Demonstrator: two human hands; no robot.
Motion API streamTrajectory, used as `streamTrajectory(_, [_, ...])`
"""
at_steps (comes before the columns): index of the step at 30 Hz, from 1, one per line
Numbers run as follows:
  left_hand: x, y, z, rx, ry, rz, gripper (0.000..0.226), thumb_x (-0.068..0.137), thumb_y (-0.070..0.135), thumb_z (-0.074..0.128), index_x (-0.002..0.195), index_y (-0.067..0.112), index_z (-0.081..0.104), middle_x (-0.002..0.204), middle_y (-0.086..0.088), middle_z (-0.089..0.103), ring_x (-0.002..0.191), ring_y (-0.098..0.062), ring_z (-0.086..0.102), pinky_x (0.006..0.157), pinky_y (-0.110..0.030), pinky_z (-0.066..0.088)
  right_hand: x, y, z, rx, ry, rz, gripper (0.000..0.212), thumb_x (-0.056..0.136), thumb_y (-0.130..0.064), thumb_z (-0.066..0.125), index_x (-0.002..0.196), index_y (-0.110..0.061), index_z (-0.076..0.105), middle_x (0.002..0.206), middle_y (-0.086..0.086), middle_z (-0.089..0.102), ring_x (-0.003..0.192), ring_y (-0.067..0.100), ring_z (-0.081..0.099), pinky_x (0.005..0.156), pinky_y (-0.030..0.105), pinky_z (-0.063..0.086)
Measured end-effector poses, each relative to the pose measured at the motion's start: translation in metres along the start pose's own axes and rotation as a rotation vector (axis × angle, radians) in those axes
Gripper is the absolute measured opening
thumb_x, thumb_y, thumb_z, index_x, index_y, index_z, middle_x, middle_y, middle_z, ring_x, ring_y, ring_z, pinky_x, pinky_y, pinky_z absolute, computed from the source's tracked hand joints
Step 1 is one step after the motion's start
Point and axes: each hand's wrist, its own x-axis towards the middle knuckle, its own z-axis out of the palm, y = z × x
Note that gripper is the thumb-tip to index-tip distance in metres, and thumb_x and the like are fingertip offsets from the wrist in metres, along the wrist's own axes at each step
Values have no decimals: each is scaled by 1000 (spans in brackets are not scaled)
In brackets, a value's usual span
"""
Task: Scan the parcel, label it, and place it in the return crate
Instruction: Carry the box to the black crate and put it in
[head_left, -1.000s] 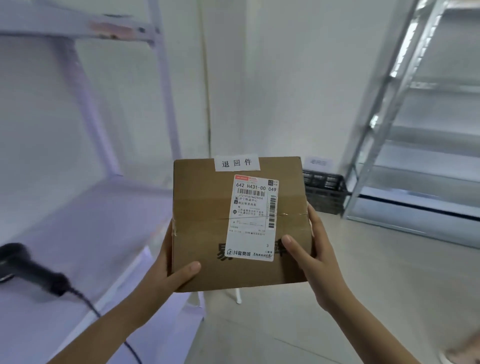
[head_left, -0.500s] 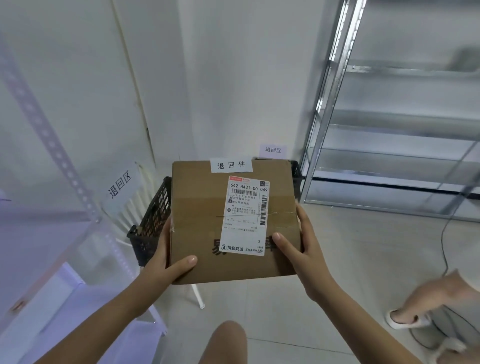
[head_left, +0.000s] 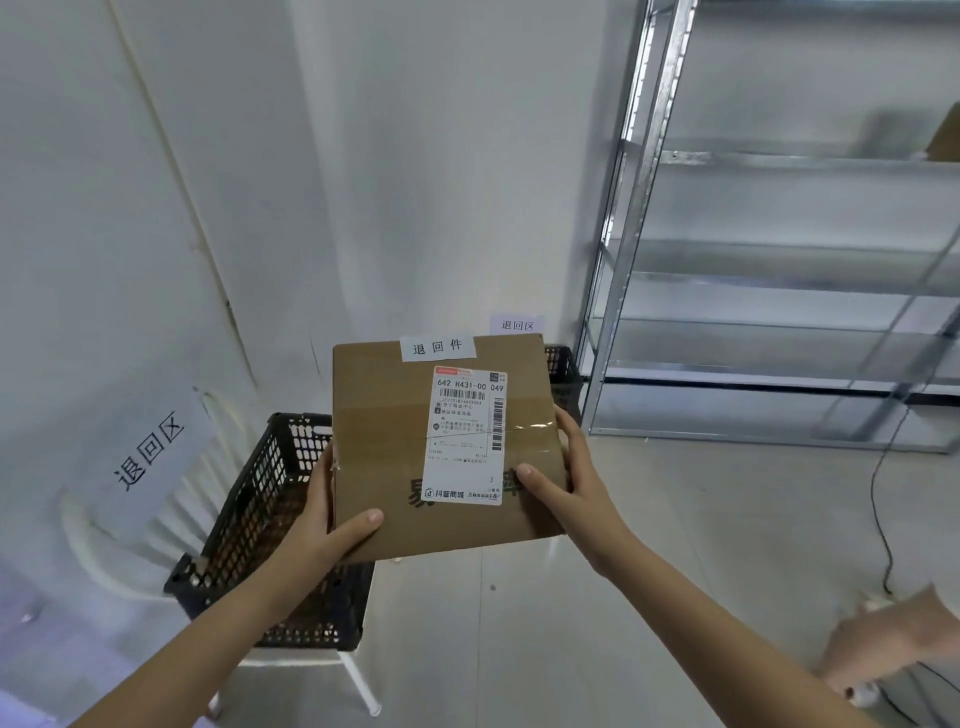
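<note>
I hold a brown cardboard parcel (head_left: 384, 457) in the air with both hands. A white shipping label (head_left: 465, 434) covers its middle and a small white printed sticker (head_left: 437, 347) sits at its top edge. My left hand (head_left: 332, 512) grips the parcel's left side, thumb on its face. My right hand (head_left: 563, 470) grips the right side. Below and behind the parcel stands a black mesh crate (head_left: 260, 525) on a white chair (head_left: 171, 499); the parcel hides much of the crate.
A paper sign (head_left: 150, 452) hangs on the chair back and another sign (head_left: 517, 326) is on the wall. A metal shelving rack (head_left: 779, 260) stands at the right, a black cable (head_left: 878, 509) trails on the floor, and another person's foot (head_left: 883, 644) shows at lower right.
My view has swung right, away from the white shelf and the scanner. The crate on the chair has come into view and now lies under the parcel, still held in both hands.
</note>
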Motion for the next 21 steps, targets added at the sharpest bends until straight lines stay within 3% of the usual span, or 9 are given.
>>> streamTrajectory(4, [55, -3, -24, 20, 27, -32, 110, 62, 58, 73, 143, 56, -1, 135, 21, 47, 116, -1, 57, 89, -18, 51, 68, 12, 8, -7, -30, 16, 75, 83, -34, 70, 140, -54, 25, 136, -17, 56, 115, 5, 62, 87, 27, 56])
streamTrajectory(7, [89, -6, -46, 44, 49, -22, 107, 62, 64, 73, 139, 63, -2, 132, 33, 47, 116, 8, 55, 96, -22, 45, 112, 19, 21, -13, -41, 13, 77, 79, -40, 71, 137, -60, 25, 135, -21, 55, 116, 5, 62, 88, 29, 57])
streamTrajectory(9, [104, -9, -58, 49, 61, -13, 103, 63, 64, 73, 136, 67, 1, 124, 43, 50, 115, 11, 54, 90, -17, 49, 132, 22, 29, -11, -54, 7, 76, 79, -41, 71, 135, -63, 24, 133, -24, 56, 116, 4, 62, 87, 28, 58])
streamTrajectory(13, [120, -14, -75, 53, 86, 7, 98, 69, 58, 73, 137, 67, 2, 123, 45, 50, 116, 11, 54, 79, -7, 52, 158, 24, 43, -19, -79, 10, 79, 78, -44, 71, 137, -62, 22, 135, -19, 56, 115, 7, 62, 88, 31, 58])
streamTrajectory(17, [127, -18, -91, 27, 114, 6, 98, 70, 57, 74, 137, 67, 2, 127, 42, 50, 119, 7, 54, 84, -13, 53, 180, 26, 56, -49, -128, 8, 84, 77, -45, 71, 143, -53, 19, 139, -13, 54, 116, 10, 62, 94, 39, 56])
streamTrajectory(21, [129, -24, -102, 26, 146, 0, 99, 68, 59, 74, 137, 66, 3, 127, 42, 49, 120, 7, 53, 94, -27, 49, 199, 29, 69, -61, -182, 1, 78, 79, -42, 70, 139, -58, 23, 133, -20, 57, 114, 6, 63, 92, 37, 56])
